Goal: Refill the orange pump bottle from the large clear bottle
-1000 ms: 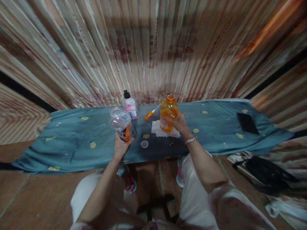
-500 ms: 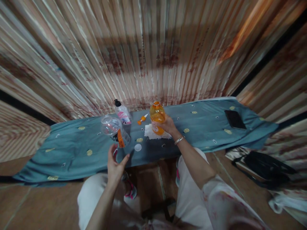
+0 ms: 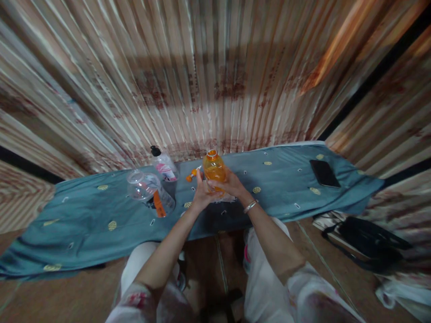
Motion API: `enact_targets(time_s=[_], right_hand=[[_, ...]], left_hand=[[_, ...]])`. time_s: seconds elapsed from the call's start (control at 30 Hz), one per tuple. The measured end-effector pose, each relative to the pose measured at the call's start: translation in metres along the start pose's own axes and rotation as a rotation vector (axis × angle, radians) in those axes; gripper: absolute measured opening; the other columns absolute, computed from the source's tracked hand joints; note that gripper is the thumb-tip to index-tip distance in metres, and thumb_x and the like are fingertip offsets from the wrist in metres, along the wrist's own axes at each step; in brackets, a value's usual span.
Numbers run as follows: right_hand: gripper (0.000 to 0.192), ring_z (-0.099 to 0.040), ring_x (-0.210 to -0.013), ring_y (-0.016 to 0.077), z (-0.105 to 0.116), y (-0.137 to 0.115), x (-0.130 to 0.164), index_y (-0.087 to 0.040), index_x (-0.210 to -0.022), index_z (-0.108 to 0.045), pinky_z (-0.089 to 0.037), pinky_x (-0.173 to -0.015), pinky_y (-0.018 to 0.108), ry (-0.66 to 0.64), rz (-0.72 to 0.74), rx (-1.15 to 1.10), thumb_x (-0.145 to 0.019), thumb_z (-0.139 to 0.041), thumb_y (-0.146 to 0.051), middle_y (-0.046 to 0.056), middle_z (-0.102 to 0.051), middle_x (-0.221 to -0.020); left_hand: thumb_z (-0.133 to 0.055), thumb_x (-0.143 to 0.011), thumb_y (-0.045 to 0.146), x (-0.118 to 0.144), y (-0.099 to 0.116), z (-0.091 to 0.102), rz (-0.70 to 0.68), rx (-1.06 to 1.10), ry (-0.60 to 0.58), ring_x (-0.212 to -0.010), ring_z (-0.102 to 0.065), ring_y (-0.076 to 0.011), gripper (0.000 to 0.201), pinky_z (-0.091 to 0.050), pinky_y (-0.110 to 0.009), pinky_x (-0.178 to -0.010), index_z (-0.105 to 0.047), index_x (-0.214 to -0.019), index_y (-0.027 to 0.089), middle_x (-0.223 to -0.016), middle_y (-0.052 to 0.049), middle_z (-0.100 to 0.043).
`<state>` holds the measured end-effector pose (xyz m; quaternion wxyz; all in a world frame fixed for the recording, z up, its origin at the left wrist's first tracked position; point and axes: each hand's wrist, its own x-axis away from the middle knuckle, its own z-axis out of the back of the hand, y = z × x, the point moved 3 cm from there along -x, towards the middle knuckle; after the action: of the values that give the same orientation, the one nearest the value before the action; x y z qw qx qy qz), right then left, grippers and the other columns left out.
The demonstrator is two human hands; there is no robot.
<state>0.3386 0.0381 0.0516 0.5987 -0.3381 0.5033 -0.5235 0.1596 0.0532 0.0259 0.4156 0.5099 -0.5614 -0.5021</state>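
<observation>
An uncapped bottle of orange liquid [image 3: 213, 168] stands upright on a white napkin on the blue cloth-covered table [image 3: 286, 179]. My right hand [image 3: 230, 185] wraps its right side, a bangle on the wrist. On the bottle's left side rests my left hand [image 3: 201, 194], fingers pressed flat to it. A large clear jar [image 3: 148, 192] with an orange label stands free to the left. Behind it is a pump bottle [image 3: 162, 166] with a pink label. An orange pump nozzle [image 3: 191, 174] lies beside the orange bottle.
A black phone [image 3: 324, 173] lies on the cloth at the far right. A corrugated metal wall rises right behind the table. A black bag [image 3: 370, 242] sits on the floor at the right. My knees in white trousers are under the table's front edge.
My left hand let go of the clear jar, dropped back, then moved right onto the orange bottle. The right hand kept its hold. The small white cap is now hidden by my hand.
</observation>
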Motion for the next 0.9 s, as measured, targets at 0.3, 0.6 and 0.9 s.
enact_targets(time_s=[0.3,0.6,0.9], right_hand=[[0.080,-0.087,-0.153,0.0376,-0.006,-0.003,0.005,-0.034,-0.155,-0.090,-0.066,-0.142,0.056,-0.050,-0.006,-0.045,-0.085,-0.115,-0.062,0.006,-0.095,-0.155],[0.078,-0.074,-0.177,0.0405,0.030,0.035,-0.005,-0.031,-0.169,-0.085,-0.059,-0.152,0.063,0.134,-0.143,0.054,-0.114,-0.081,-0.086,0.014,-0.086,-0.177],[0.053,-0.083,-0.159,0.0497,0.031,0.050,0.002,-0.014,-0.166,-0.080,-0.062,-0.143,0.067,-0.054,-0.261,0.750,-0.114,-0.082,-0.025,0.034,-0.087,-0.163]], left_hand=[[-0.123,-0.055,0.029,-0.008,-0.012,-0.020,-0.069,0.087,-0.027,-0.144,-0.085,-0.0441,0.106,-0.064,-0.059,-0.134,-0.073,-0.148,0.027,-0.145,-0.010,-0.089],[-0.123,-0.041,0.027,-0.018,-0.012,-0.004,-0.012,0.040,0.051,-0.130,-0.084,-0.0402,0.102,-0.065,-0.059,-0.125,-0.063,-0.123,0.032,-0.122,-0.003,-0.082],[-0.128,-0.039,0.043,-0.006,-0.012,0.045,-0.036,-0.011,0.118,-0.128,-0.085,-0.0371,0.107,-0.066,-0.055,-0.124,-0.067,-0.125,0.031,-0.125,-0.005,-0.086]])
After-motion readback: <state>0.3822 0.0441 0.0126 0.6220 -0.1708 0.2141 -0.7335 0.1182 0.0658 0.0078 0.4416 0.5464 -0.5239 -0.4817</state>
